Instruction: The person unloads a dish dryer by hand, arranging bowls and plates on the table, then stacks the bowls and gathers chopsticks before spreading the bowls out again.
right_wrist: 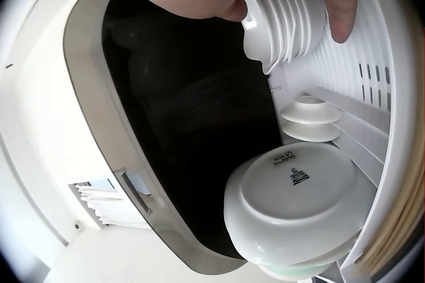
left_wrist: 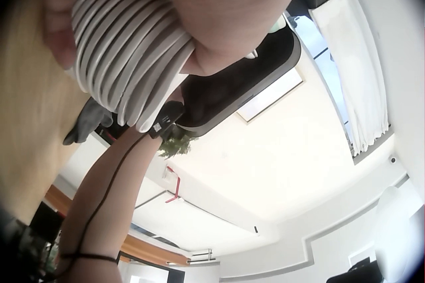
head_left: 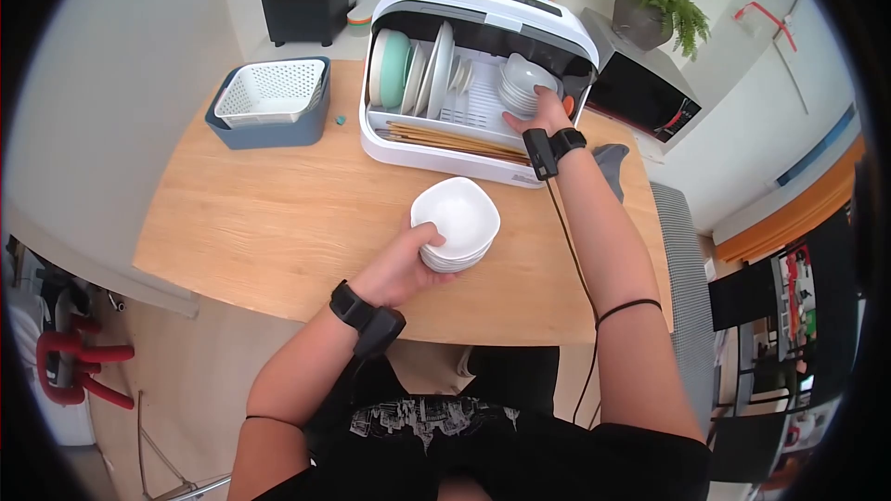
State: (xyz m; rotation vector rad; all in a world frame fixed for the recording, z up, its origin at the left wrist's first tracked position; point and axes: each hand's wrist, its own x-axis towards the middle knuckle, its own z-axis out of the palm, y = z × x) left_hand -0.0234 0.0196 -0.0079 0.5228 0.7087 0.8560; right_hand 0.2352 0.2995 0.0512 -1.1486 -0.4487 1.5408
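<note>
Over the near part of the table, my left hand [head_left: 401,267] grips a stack of white square bowls [head_left: 457,215], its thumb over the near rim. The left wrist view shows several nested bowls [left_wrist: 126,54] between thumb and fingers. My right hand [head_left: 548,115] reaches inside the open white dish cabinet [head_left: 385,147] and grips another stack of white bowls [head_left: 522,83] at its right end. Seen from the right wrist, these nested bowls [right_wrist: 282,21] lie between the thumb and fingers. White plates [head_left: 438,70] and a mint-green bowl [head_left: 395,67] stand on edge at the cabinet's left.
Chopsticks [head_left: 455,141] lie in the cabinet's front tray. On the wooden table [head_left: 251,223], a white basket [head_left: 271,93] sits in a blue basin [head_left: 278,134] at left. A grey cloth [head_left: 609,165], microwave [head_left: 640,97] and potted fern [head_left: 645,23] are at right. A cable hangs from my right wrist.
</note>
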